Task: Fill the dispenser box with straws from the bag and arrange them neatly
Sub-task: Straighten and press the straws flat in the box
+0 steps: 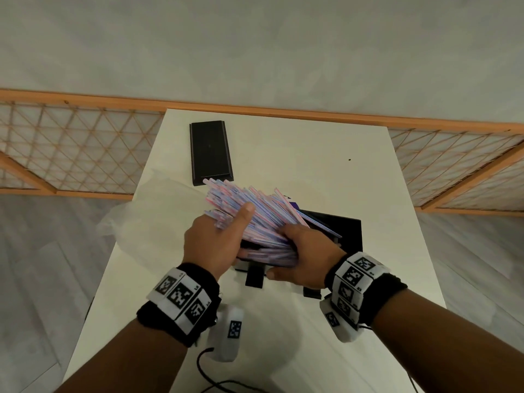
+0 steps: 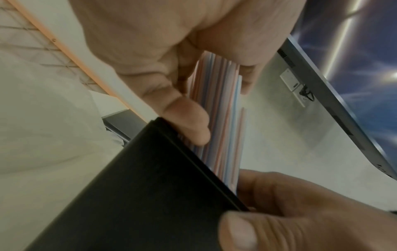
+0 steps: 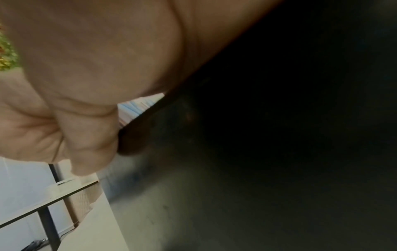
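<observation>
Both hands are on a thick bundle of pink, white and blue straws (image 1: 255,217) over the black dispenser box (image 1: 347,234), which stands near the front middle of the white counter (image 1: 326,154). The left hand (image 1: 215,245) has its grip closed round the bundle from the left side, thumb laid across the top of the straws and the fingers curled underneath. The right hand (image 1: 306,253) wraps the near end of the bundle, its thumb stretched along the box's front edge. The straws fan out, their far ends pointing away and to the left, their near ends down at the box opening. From the left wrist the straws (image 2: 221,122) run between that thumb and the box's dark wall (image 2: 137,186). The right wrist view is mostly dark and blurred; a sliver of straws (image 3: 137,105) seems to show beside the palm. A clear plastic bag (image 1: 147,211) lies crumpled on the counter's left edge. Behind it lies the flat black lid (image 1: 211,150)
</observation>
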The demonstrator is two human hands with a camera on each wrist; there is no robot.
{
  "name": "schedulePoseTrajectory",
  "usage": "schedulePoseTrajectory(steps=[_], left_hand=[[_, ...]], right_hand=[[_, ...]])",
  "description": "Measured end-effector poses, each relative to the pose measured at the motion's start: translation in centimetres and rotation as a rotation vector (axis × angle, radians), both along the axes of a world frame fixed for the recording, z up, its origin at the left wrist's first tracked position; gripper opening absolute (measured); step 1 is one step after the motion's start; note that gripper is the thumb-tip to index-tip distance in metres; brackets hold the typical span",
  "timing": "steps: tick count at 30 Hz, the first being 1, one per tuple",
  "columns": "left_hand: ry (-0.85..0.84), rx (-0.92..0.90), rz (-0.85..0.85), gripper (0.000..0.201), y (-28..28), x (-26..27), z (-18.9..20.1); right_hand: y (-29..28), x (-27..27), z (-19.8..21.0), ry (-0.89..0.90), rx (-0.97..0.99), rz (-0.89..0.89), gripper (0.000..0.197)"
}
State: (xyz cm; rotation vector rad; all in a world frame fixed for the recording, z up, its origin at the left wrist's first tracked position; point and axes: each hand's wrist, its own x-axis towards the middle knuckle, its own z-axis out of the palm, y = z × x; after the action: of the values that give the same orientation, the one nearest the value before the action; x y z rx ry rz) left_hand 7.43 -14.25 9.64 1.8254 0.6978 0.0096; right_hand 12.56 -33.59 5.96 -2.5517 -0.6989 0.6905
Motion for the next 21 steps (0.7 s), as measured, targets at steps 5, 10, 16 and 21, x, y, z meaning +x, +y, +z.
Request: schedulePoseTrajectory(steps=[5,10,16,21], left_hand=[[-0.018,-0.136,0.01,0.042,-1.4,0.2,0.3],[-0.013,-0.254,0.026,0.047,-1.6,0.5,0.0],[-0.138,0.115,-0.015,0.059,-0.5,-0.1,-0.8],[-0.159,-0.422,0.201,0.07,-0.5,1.0,-2.8]], right_hand=[[1.3,-0.4,0.1,0.035,-0.053,0.001,0.099],[0.7,-0.5,0.9,-0.221,-0.021,-0.018,0.072],[-2.5,-0.5,1.5,-0.194,0.02,-0.109,0.075],[-3.7,-1.6,1.2,-0.104,-0.053,-0.059,0.06]])
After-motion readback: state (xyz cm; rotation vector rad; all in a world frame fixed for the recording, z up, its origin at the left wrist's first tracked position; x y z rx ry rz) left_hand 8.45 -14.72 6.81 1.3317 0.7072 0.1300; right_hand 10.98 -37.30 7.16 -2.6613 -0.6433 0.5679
